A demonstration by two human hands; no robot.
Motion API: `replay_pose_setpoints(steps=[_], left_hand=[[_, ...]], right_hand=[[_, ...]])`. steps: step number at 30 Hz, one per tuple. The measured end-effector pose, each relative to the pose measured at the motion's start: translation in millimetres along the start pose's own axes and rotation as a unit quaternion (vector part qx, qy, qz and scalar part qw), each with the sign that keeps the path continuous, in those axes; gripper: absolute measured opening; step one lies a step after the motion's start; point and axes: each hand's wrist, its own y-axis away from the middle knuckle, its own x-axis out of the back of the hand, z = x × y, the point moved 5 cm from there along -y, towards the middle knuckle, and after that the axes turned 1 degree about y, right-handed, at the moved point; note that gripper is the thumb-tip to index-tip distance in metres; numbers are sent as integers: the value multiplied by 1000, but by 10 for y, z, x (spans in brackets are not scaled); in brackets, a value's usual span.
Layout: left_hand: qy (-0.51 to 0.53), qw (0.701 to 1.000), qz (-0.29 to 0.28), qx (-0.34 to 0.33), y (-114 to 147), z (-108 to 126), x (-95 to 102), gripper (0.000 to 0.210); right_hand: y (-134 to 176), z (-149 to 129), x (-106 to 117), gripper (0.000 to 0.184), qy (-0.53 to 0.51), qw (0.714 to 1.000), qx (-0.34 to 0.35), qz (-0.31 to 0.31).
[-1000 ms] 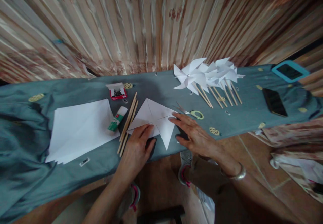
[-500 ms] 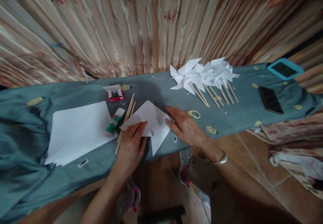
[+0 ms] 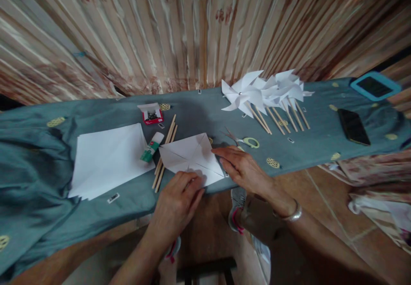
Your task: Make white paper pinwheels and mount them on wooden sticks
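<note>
A square sheet of white paper (image 3: 189, 152) lies flat near the table's front edge, with two dark lines crossing it corner to corner. Over its near edge, my left hand (image 3: 180, 195) has its fingers curled and drawn together, gripping the paper there; the fingertips are partly hidden. My right hand (image 3: 242, 167) rests at the paper's right edge, fingers stretched out and holding nothing. Just beyond it lie scissors (image 3: 250, 142) with pale green handles, blades apart. Left of the square are several wooden sticks (image 3: 167, 148) and a green and white glue stick (image 3: 152, 147).
A stack of white paper (image 3: 107, 160) lies on the left. Behind the glue stick stands an open red box (image 3: 153, 120) of small dark pins. Several paper pinwheels (image 3: 245, 94) on sticks lie at the back right, near a black phone (image 3: 353, 126) and a blue-framed tablet (image 3: 375, 86).
The paper has gone from folded, with a point toward me, to opened flat. My left hand has moved to its near edge; the right has shifted slightly, uncovering the scissors.
</note>
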Motion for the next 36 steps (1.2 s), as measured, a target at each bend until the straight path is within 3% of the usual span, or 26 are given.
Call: replay_pose_setpoints(steps=[6, 17, 22, 26, 32, 36], left_hand=[[-54, 998, -26, 27, 43, 37, -174, 20], [-95, 995, -23, 20, 33, 85, -128, 14], [-111, 993, -33, 22, 65, 92, -121, 19], [-111, 992, -46, 21, 86, 97, -130, 20], [-117, 991, -68, 21, 95, 95, -85, 23], [-107, 991, -77, 16, 113, 101, -14, 23]], right_hand=[[24, -21, -71, 35, -9, 1000, 12, -20], [83, 97, -29, 34, -60, 998, -12, -18], [102, 164, -118, 33, -158, 985, -60, -21], [74, 167, -175, 32, -237, 968, -58, -60], [77, 227, -184, 41, -255, 958, -58, -121], [109, 139, -242, 31, -258, 956, -39, -134]])
